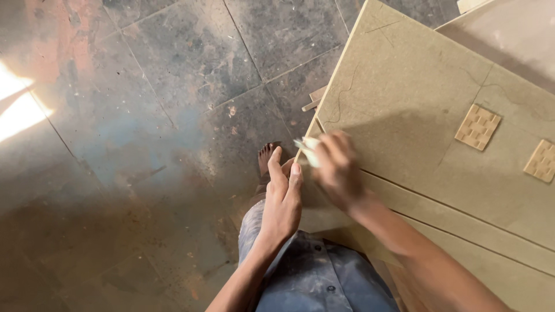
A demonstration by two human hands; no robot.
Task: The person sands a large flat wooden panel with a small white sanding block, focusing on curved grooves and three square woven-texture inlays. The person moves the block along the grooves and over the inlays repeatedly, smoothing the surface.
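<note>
A large tan fibreboard panel [416, 86] lies tilted across the right half of the view. My right hand [338, 170] is closed on a small pale folded piece, likely sandpaper [308, 149], pressed at the panel's left edge; the hand is blurred. My left hand [282, 199] rests with fingers extended, fingertips against the same edge just below the pale piece. Two small square woven-pattern blocks [478, 126] [542, 161] sit on the panel's surface at the right.
Dark stained floor tiles [173, 86] fill the left side, with a bright patch of sunlight [17, 110] at the far left. My bare foot [267, 157] and blue jeans [312, 271] show below. More boards [509, 34] lie at the upper right.
</note>
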